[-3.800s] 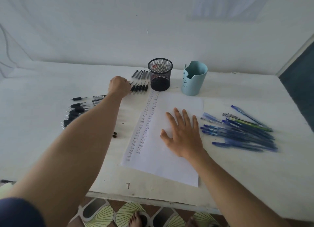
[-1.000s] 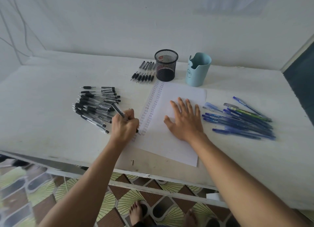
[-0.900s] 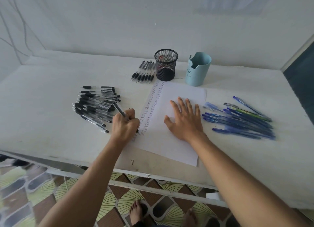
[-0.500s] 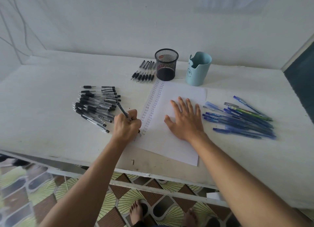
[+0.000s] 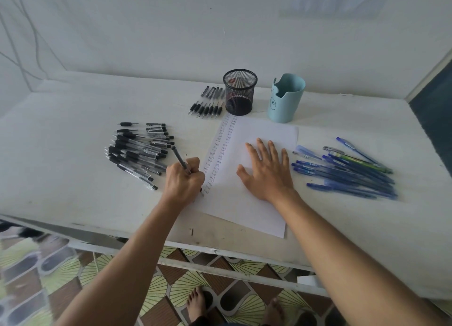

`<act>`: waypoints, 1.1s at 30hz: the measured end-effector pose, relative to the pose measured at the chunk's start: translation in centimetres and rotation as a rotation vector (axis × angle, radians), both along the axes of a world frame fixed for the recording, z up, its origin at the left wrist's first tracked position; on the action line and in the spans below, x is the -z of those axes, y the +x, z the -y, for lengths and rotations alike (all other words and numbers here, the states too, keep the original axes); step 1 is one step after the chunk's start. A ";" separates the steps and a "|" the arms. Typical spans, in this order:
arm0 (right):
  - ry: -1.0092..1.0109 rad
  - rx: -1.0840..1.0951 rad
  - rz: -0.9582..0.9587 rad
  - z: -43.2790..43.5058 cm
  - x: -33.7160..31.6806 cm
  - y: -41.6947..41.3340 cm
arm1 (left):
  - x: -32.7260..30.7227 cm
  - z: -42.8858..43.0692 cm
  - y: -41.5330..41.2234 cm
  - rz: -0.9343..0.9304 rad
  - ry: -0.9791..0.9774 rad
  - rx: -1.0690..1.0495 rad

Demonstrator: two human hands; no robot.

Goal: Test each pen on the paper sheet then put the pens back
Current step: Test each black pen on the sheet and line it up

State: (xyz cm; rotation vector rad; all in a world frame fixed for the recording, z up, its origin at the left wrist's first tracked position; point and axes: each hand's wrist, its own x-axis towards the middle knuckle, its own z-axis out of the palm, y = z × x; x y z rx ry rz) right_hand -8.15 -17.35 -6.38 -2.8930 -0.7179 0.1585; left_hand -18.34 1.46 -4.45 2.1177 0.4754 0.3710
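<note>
A white paper sheet (image 5: 254, 203) lies on the white table (image 5: 73, 179), with two columns of small handwritten words down its left side. My left hand (image 5: 184, 179) grips a black pen (image 5: 179, 158), its tip down at the paper's left edge near the bottom of the first column. My right hand (image 5: 267, 171) lies flat on the sheet with fingers spread. A heap of black pens (image 5: 139, 149) lies left of the paper. A row of black pens (image 5: 208, 103) lies beside the black mesh cup (image 5: 239, 92). Blue pens (image 5: 347, 171) lie to the right.
A light blue cup (image 5: 285, 98) stands right of the mesh cup at the back of the table. The table's front edge (image 5: 220, 250) runs just below the paper. Patterned floor tiles and bare feet (image 5: 195, 303) show below. A white wall stands behind.
My left hand left the pen row by the mesh cup and came down to the paper's left edge with a pen. In the last second it shifted slightly while writing. My right hand stayed flat.
</note>
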 end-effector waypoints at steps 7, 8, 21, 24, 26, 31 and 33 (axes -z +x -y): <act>-0.013 0.000 -0.004 0.0 0.0 0.0 | 0.4 0.0 0.0 0.025 0.003 0.000; -0.013 0.001 -0.004 0.0 0.0 0.0 | 0.4 0.0 0.0 0.029 0.012 0.004; 0.003 0.008 0.003 0.0 0.1 0.0 | 0.3 0.3 0.0 0.041 0.008 0.014; 0.004 0.002 0.000 0.0 0.1 -0.1 | 0.2 0.2 0.0 0.032 -0.018 0.011; -0.008 0.002 -0.001 0.0 0.0 -0.1 | 0.0 -0.2 0.2 0.015 -0.080 -0.007; -0.024 -0.005 0.000 0.0 0.0 0.0 | -0.3 -1.2 0.7 0.093 -0.441 0.032; -0.026 -0.005 0.004 0.0 -0.1 0.0 | -0.6 -1.3 1.2 0.049 -0.352 0.007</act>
